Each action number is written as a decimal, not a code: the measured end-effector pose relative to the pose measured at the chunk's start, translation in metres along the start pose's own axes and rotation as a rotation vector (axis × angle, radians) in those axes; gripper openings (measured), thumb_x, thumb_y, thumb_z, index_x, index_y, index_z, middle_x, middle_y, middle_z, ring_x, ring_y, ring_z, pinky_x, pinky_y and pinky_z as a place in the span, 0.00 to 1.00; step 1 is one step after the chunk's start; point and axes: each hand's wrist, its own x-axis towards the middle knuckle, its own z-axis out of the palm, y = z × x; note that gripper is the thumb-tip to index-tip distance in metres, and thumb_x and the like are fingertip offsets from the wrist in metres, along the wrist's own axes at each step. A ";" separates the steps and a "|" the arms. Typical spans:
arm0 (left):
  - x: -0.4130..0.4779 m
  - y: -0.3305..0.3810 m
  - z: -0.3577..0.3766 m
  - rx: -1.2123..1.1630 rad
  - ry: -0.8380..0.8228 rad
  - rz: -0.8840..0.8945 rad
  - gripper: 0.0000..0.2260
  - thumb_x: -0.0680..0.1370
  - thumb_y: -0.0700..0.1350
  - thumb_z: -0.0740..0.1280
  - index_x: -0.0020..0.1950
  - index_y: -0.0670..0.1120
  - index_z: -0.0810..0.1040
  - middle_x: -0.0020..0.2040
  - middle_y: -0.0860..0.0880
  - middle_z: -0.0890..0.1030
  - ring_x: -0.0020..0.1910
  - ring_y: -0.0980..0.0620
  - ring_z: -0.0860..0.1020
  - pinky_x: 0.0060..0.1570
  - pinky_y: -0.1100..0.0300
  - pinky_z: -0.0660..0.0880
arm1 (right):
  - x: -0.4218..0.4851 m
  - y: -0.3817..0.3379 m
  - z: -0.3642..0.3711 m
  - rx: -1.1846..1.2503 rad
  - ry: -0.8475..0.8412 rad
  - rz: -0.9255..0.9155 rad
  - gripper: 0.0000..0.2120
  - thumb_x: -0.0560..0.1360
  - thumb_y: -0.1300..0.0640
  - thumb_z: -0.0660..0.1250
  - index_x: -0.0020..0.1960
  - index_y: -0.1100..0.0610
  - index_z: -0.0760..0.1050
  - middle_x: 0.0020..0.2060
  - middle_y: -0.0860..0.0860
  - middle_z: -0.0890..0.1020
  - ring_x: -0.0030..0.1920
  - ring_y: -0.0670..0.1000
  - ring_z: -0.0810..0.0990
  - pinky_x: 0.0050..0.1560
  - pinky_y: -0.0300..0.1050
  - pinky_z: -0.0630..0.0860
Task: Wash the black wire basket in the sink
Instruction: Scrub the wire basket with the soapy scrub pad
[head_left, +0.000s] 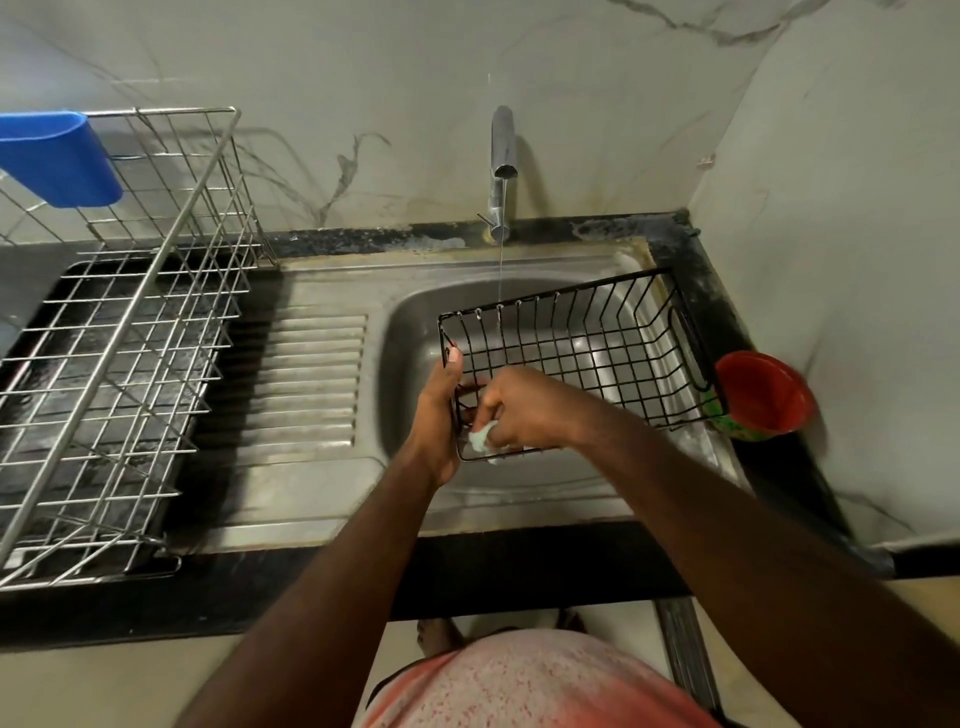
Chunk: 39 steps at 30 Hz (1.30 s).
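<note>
Left hand (439, 415): grips the near-left end of the black wire basket (587, 353), thumb up along its corner.
Right hand (511, 410): just beside the left, inside that end, pinching a pale sponge (483, 439).
Basket: tilted over the sink (415, 332).
Tap (503, 150): thin stream onto the far rim.

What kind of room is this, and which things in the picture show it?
Most likely a home kitchen, at the dishwashing corner. A steel sink with a ribbed drainboard sits in a dark counter, a tap runs a thin stream, and a wire dish rack stands beside it.
</note>
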 end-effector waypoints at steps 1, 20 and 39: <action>0.000 -0.002 0.001 0.004 -0.006 -0.001 0.21 0.78 0.67 0.62 0.68 0.61 0.74 0.63 0.39 0.80 0.56 0.39 0.83 0.49 0.42 0.82 | 0.003 0.000 -0.001 0.025 0.070 0.018 0.08 0.73 0.65 0.71 0.51 0.58 0.82 0.46 0.53 0.84 0.41 0.51 0.84 0.43 0.47 0.83; -0.016 -0.001 0.004 0.027 0.036 0.038 0.18 0.79 0.64 0.60 0.62 0.55 0.77 0.59 0.42 0.82 0.51 0.40 0.84 0.50 0.46 0.79 | 0.049 0.005 0.001 0.286 0.559 0.223 0.05 0.72 0.62 0.73 0.48 0.59 0.81 0.43 0.53 0.84 0.42 0.51 0.83 0.39 0.44 0.80; -0.012 -0.001 -0.004 0.063 0.045 0.054 0.32 0.74 0.68 0.61 0.71 0.48 0.73 0.61 0.42 0.82 0.52 0.41 0.83 0.48 0.49 0.81 | 0.051 0.002 0.003 0.734 0.438 0.161 0.08 0.74 0.69 0.69 0.53 0.64 0.78 0.49 0.58 0.82 0.41 0.52 0.84 0.42 0.44 0.83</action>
